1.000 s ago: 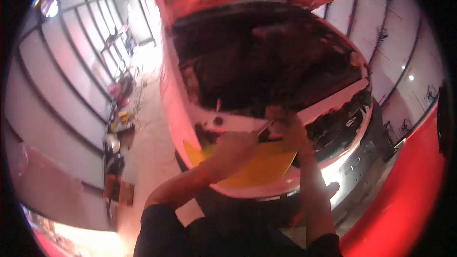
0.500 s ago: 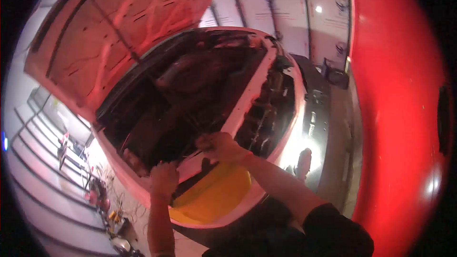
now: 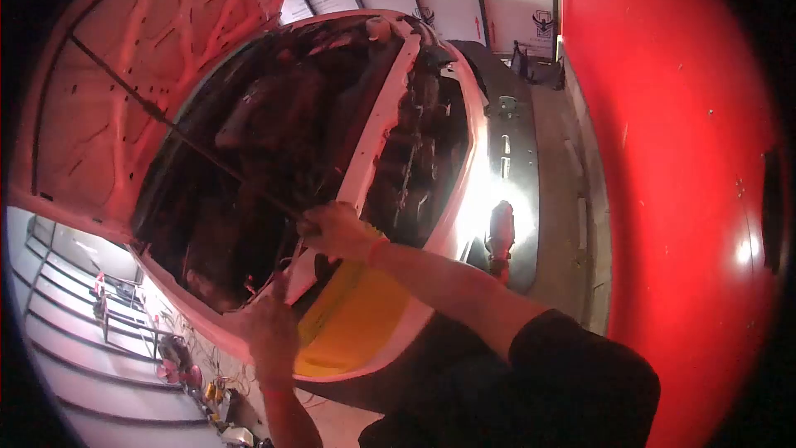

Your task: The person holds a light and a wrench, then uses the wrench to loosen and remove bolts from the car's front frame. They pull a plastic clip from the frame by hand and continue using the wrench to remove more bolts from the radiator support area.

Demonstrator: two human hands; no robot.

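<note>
A car's engine bay lies open under a raised hood. Long and thin, a dark rod runs from the hood down to my right hand, whose fingers are closed around its lower end, above the pale front crossbar. My left hand is at the front edge of the bay, beside a yellow panel. Its fingers are dim and blurred, and what they hold, if anything, cannot be made out.
A lit work lamp stands right of the car on a dark surface. A large red surface fills the right side. Tools and cables lie on the floor at the lower left.
The view has shifted, so the car appears further left and higher. The dark rod shows more clearly, leading to my right hand. My left hand appears lower in the view.
</note>
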